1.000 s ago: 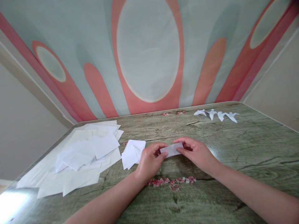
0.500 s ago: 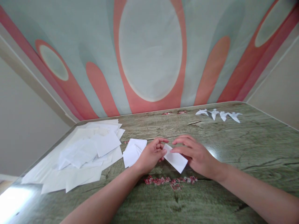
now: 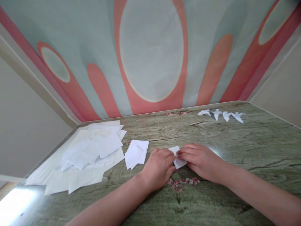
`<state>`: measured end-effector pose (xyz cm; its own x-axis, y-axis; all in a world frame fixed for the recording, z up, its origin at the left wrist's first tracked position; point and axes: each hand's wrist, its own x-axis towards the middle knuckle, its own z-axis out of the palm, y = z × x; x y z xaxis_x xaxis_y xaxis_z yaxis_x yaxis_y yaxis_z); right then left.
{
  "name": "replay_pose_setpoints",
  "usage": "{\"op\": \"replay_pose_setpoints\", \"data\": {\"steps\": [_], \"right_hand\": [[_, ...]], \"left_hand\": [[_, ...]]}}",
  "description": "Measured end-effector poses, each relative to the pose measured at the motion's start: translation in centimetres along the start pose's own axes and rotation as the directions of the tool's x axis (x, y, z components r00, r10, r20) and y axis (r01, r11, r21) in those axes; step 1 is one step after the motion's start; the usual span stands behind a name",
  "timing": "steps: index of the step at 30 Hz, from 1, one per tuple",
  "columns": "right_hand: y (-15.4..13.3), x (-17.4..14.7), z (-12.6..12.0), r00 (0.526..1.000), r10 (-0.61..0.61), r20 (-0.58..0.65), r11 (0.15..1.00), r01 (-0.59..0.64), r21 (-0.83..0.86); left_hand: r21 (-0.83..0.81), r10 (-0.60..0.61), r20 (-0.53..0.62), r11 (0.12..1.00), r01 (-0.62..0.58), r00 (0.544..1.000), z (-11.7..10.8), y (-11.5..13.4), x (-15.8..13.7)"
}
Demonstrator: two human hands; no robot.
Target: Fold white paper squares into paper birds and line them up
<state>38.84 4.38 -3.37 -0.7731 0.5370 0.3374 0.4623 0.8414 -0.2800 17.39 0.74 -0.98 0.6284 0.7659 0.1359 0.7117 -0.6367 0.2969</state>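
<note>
A small white piece of folded paper lies on the wood-patterned table between my two hands. My left hand is closed at its left side, with fingertips on the paper's edge. From the right, my right hand presses its bunched fingers on the same paper and covers part of it. A short stack of small white paper squares rests just left of my left hand.
A large spread pile of white paper sheets covers the table's left side. Several folded white paper birds stand in a row at the back right. A patterned wall panel rises behind the table.
The folded paper has gone from lifted and slanted to lying against the table. Both hands have closed in on it, and the left hand has turned palm down.
</note>
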Motion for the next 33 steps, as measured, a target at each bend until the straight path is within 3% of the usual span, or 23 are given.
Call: {"op": "replay_pose_setpoints", "data": {"steps": [4, 10, 16, 22, 27, 33], "right_hand": [[0.1, 0.1, 0.0, 0.999, 0.041, -0.033, 0.999, -0.040, 0.033], [0.3, 0.1, 0.1, 0.997, 0.068, -0.025, 0.994, -0.066, 0.084], [-0.7, 0.2, 0.0, 0.980, 0.196, 0.032, 0.972, -0.198, 0.124], [-0.8, 0.7, 0.9, 0.899, 0.438, 0.028, 0.893, -0.438, 0.101], [-0.8, 0.7, 0.9, 0.903, 0.428, 0.046, 0.892, -0.430, 0.141], [-1.5, 0.5, -0.5, 0.866, 0.452, 0.215, 0.866, -0.484, 0.129]], "left_hand": [[0.029, -0.006, -0.072, 1.000, 0.008, 0.997, 0.9, -0.5, 0.2], [-0.100, -0.067, -0.194, 0.994, 0.048, 0.979, 1.5, -1.1, 0.1], [-0.143, -0.155, -0.140, 0.980, 0.135, 0.978, 0.8, -1.0, -0.1], [-0.173, -0.322, -0.124, 0.938, 0.300, 0.939, 1.5, -1.2, 0.6], [-0.190, -0.332, -0.102, 0.932, 0.309, 0.938, 1.5, -1.2, 0.7], [-0.216, -0.270, -0.016, 0.941, 0.260, 0.963, 1.0, -0.7, 0.1]]}}
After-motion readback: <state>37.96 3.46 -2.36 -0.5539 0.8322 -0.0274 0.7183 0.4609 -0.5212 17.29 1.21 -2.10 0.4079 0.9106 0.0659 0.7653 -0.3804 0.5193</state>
